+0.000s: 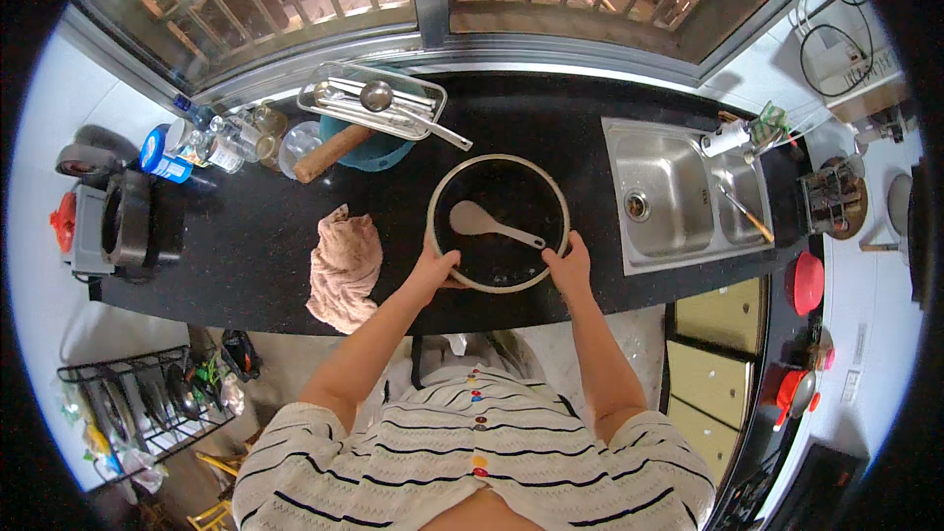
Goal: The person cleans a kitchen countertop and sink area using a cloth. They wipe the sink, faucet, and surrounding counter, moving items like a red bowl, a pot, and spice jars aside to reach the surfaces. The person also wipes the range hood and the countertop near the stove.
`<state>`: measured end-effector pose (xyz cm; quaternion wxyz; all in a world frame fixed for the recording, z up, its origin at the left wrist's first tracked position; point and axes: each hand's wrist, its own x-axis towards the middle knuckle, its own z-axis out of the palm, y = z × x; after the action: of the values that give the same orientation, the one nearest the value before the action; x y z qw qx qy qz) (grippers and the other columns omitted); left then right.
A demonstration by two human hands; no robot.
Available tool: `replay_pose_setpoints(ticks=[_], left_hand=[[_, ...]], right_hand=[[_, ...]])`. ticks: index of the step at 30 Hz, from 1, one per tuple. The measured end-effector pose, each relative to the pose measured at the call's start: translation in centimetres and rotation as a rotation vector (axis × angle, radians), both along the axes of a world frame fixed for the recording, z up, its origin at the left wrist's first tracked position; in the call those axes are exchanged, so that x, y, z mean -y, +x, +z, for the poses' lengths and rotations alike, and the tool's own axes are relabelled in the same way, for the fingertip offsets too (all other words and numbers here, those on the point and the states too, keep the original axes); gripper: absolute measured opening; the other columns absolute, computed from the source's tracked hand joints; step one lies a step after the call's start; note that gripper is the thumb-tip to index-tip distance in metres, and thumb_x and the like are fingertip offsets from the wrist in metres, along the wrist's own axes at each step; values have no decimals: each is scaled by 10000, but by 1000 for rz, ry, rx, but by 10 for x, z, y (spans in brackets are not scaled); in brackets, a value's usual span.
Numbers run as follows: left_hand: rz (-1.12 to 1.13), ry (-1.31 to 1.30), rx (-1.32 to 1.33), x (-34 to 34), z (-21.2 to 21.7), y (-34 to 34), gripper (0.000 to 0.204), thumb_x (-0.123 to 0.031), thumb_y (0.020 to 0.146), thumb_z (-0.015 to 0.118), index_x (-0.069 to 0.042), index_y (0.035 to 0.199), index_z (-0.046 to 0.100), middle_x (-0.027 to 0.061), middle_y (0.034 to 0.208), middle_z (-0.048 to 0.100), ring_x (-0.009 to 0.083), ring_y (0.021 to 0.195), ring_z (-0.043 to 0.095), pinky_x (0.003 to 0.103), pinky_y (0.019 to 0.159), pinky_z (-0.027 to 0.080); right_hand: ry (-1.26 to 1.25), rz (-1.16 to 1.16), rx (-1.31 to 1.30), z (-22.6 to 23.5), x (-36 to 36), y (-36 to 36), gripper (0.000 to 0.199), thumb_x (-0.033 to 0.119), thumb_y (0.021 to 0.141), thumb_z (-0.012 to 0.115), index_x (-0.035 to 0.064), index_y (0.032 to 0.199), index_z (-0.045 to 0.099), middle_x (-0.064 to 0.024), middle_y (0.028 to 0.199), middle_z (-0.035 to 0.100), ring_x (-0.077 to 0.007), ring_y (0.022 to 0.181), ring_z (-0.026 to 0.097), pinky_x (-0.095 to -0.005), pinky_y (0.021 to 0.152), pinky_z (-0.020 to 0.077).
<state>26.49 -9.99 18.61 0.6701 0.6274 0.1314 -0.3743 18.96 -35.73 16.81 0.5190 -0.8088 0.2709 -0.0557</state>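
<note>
A round, dark-looking vessel (501,161) with a cream rim is in front of me at the counter's near edge. A pale rice paddle (474,219) lies within its rim, the handle slanting toward my right thumb. My left hand (437,270) is closed on the rim at the lower left, and my right hand (569,262) grips it at the lower right. The fingers beneath the rim are partly hidden. Left of the vessel lies a crumpled pinkish-brown cloth (344,270).
Behind, a wire-edged tray (339,88) with ladles rests over a teal basin (369,152), beside a wooden rolling pin (334,152). Jars and bottles (226,143) stand at left. A double steel sink (669,202) with a knife-like utensil (747,213) is at right.
</note>
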Motion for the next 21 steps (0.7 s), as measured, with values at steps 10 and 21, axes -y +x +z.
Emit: replay_pose_setpoints(ticks=[10, 21], left_hand=[[-99, -34, 33, 118, -19, 109, 933, -53, 789, 587, -379, 1498, 77, 118, 1357, 399, 374, 1134, 535, 555, 755, 603], [237, 80, 420, 89, -61, 129, 780, -427, 867, 710, -133, 1476, 323, 152, 1410, 444, 292, 1235, 500, 442, 974, 483]], right_hand=[[64, -144, 115, -41, 109, 80, 196, 59, 746, 690, 39, 866, 536, -23, 781, 556, -136, 670, 536, -289, 583, 454], [499, -279, 191, -27, 75, 134, 214, 193, 931, 594, -2, 881, 519, -73, 832, 537, -208, 757, 502, -326, 711, 439]])
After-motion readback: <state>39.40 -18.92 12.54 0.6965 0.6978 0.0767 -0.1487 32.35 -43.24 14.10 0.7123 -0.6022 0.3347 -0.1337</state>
